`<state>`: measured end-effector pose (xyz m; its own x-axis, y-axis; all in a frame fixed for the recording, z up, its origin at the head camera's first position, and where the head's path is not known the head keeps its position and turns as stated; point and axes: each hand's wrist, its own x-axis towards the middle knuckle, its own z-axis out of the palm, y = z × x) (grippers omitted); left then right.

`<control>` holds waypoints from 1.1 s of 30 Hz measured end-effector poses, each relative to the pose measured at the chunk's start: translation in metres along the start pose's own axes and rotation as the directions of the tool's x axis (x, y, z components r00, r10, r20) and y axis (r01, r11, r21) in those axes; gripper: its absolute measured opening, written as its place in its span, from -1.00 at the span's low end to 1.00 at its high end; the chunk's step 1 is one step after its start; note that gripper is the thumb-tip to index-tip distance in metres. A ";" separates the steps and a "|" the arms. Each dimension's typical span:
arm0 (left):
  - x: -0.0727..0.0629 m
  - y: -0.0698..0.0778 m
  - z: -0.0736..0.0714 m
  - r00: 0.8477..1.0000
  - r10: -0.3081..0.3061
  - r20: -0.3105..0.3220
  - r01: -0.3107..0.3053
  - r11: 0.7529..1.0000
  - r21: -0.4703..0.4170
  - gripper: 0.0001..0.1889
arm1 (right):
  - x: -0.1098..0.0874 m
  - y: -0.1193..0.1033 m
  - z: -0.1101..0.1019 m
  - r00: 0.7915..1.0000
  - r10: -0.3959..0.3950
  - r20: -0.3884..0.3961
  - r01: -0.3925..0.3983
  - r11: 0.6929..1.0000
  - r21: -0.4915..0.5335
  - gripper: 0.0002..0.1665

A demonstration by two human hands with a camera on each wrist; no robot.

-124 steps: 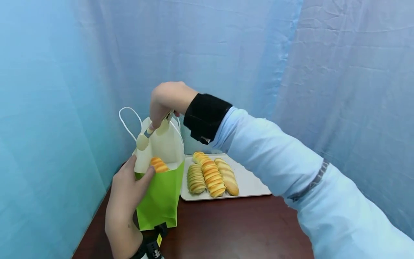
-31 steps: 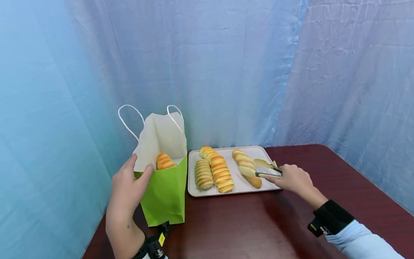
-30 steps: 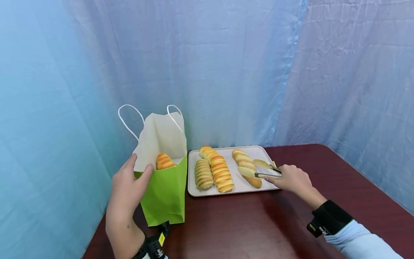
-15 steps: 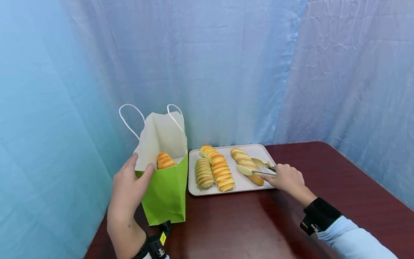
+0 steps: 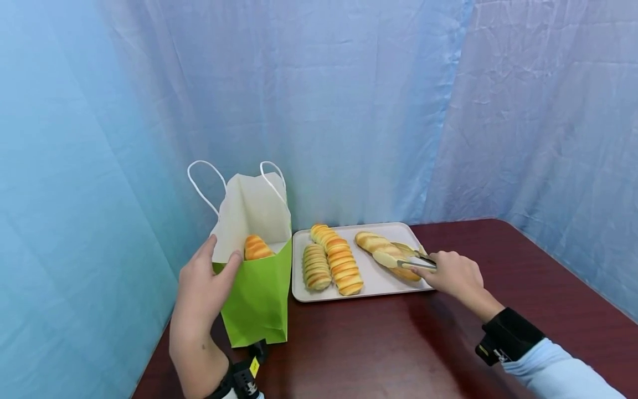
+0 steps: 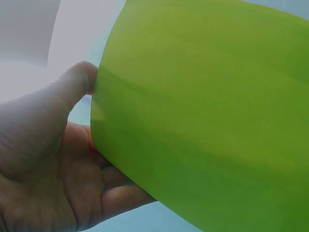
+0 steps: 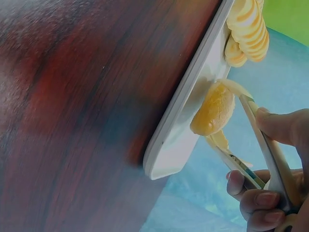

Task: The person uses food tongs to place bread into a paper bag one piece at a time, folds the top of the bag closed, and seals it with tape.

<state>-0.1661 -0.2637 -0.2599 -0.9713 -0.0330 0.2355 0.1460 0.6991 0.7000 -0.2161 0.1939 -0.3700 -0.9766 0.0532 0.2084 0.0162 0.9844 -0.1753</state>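
My right hand (image 5: 456,274) grips food tongs (image 5: 401,260) with cream tips over the right part of the white tray (image 5: 299,293). The tongs' tips stand either side of a long pale striped bread loaf (image 5: 371,242), near its front end; the right wrist view shows the loaf's rounded end (image 7: 215,108) between them. My left hand (image 5: 201,293) holds the rim corner of a green paper bag (image 5: 256,305), thumb and fingers spread around it. Some of those fingers are hidden behind the green paper (image 6: 203,106) in the left wrist view. An orange-striped bread (image 5: 256,247) shows inside the bag.
On the tray's left lie a long golden ridged bread (image 5: 339,260) and a shorter greenish ridged one (image 5: 316,267). The bag stands upright beside the tray, its white handles (image 5: 204,188) sticking up. Blue curtains (image 5: 324,111) close in the dark wooden table (image 5: 359,343).
The right hand has come from above the bag to the tray with the tongs. Their tips have closed in around the pale loaf, whose front end has swung right. The left hand stays at the bag.
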 end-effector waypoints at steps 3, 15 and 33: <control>0.000 0.000 0.000 1.000 -0.007 0.004 0.007 1.000 0.000 -0.21 | -0.001 0.002 0.000 1.000 -0.004 -0.002 0.004 1.000 -0.006 -0.34; -0.001 0.001 0.001 1.000 -0.002 -0.002 0.002 1.000 0.001 -0.22 | -0.005 0.011 0.010 0.998 0.020 0.055 -0.020 1.000 0.012 -0.25; -0.001 0.001 -0.001 1.000 0.005 -0.004 -0.005 1.000 0.001 -0.23 | -0.003 0.007 0.013 1.000 0.000 0.028 0.001 1.000 -0.017 -0.24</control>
<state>-0.1645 -0.2639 -0.2583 -0.9699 -0.0324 0.2415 0.1504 0.7002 0.6979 -0.2159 0.1987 -0.3847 -0.9822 0.0483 0.1816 0.0191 0.9871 -0.1591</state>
